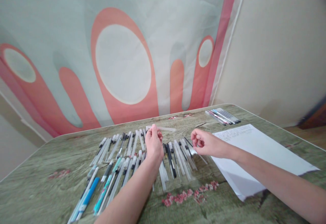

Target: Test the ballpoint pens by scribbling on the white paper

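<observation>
Head view: left hand [154,142] pinches a clear pen tube [163,128]; right hand [203,142] curled beside, apparently empty.

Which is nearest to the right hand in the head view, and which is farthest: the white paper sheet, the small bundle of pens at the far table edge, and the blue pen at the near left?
From the right hand:
1. White paper sheet, lying just to its right and under the forearm.
2. Small bundle of pens, farther back on the right, near the table's far edge.
3. Blue pen, far across to the left, near the front of the pen spread.
</observation>
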The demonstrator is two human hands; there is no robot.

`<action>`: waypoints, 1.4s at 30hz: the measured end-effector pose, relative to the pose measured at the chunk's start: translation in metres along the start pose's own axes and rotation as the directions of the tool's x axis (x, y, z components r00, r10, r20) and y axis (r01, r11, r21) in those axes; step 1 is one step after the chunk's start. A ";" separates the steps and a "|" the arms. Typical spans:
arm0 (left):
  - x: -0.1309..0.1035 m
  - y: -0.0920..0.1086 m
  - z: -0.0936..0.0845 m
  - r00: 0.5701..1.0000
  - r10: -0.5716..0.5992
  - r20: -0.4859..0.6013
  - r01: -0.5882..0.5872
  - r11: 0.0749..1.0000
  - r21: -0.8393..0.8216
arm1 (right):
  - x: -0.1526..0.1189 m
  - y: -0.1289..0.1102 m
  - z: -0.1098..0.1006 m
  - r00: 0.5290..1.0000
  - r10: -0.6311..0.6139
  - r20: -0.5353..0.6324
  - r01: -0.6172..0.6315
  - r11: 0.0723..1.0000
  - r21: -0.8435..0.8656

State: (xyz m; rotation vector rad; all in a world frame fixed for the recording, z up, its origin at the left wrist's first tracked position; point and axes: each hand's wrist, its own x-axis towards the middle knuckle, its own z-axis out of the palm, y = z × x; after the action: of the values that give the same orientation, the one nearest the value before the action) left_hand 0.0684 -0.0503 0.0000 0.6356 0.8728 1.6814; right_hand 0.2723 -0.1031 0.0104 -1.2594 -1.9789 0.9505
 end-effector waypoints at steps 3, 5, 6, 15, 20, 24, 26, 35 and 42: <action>-0.002 -0.007 -0.002 1.000 -0.025 -0.009 0.026 1.000 0.008 | 0.003 0.002 -0.005 1.000 -0.024 0.009 0.025 0.997 -0.070; -0.003 -0.010 -0.002 0.999 -0.031 -0.009 0.031 0.999 0.018 | 0.004 0.002 -0.007 0.998 -0.066 0.019 0.068 0.988 -0.138; -0.003 -0.011 -0.002 0.999 -0.032 -0.006 0.032 0.999 0.023 | 0.004 0.002 -0.007 0.996 -0.090 0.018 0.092 0.982 -0.167; -0.007 -0.013 -0.001 0.998 -0.063 0.024 0.063 0.998 0.027 | 0.006 0.002 -0.007 0.987 -0.151 -0.046 0.135 0.959 -0.249; -0.011 -0.014 -0.001 0.996 -0.078 0.051 0.076 0.996 0.048 | 0.006 0.001 -0.006 0.988 -0.147 -0.056 0.129 0.962 -0.241; -0.016 -0.017 0.002 0.992 -0.080 0.093 0.075 0.996 0.055 | 0.005 -0.002 -0.007 0.986 -0.149 -0.072 0.129 0.966 -0.225; -0.020 -0.017 0.004 0.988 -0.093 0.120 0.087 0.995 0.053 | 0.005 -0.003 -0.008 0.984 -0.146 -0.104 0.123 0.973 -0.194; -0.050 -0.014 0.018 0.887 -0.309 0.343 0.332 0.943 -0.011 | 0.002 -0.008 0.002 0.879 -0.060 -0.474 0.096 0.994 0.054; -0.072 -0.019 0.024 0.763 -0.514 0.393 0.563 0.826 -0.012 | -0.001 -0.014 0.004 0.784 -0.087 -0.615 0.166 0.984 0.073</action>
State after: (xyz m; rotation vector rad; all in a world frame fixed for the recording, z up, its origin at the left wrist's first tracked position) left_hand 0.1174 -0.1114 -0.0002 0.5245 0.5853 1.0310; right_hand 0.2631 -0.1094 0.0199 -1.1570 -1.4415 0.4927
